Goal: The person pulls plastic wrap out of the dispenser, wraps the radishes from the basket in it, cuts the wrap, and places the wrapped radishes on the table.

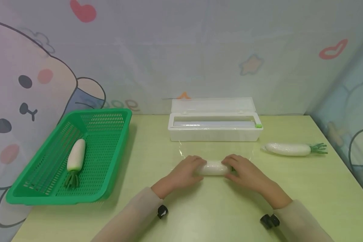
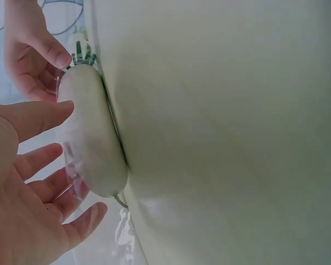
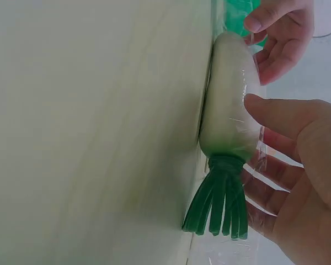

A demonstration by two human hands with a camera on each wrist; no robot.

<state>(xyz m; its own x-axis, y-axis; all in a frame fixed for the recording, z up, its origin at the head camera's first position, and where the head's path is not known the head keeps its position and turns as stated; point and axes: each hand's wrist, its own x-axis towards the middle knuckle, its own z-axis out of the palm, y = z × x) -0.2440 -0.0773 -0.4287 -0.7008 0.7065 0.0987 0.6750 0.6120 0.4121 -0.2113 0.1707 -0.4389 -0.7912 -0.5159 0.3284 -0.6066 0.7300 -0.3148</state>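
A white radish (image 1: 214, 168) with clear film about it lies crosswise on the table, its cut green stalks (image 3: 220, 199) pointing right. My left hand (image 1: 187, 172) holds its left end, thumb on the near side and fingers on the far side, where film shows against them in the left wrist view. At the stalk end my right hand (image 1: 245, 172) holds it the same way, thumb (image 3: 270, 113) against the white skin. Behind the hands stands a white film dispenser (image 1: 214, 135), lid raised, a green slider (image 1: 258, 126) at its right end.
A green basket (image 1: 115, 174) stands at the left with one radish (image 1: 76, 156) inside. To the right lies another radish (image 1: 287, 149), shiny with film. Clear film (image 1: 181, 153) spreads over the table between dispenser and hands. A printed cloth (image 1: 205, 60) hangs behind the table.
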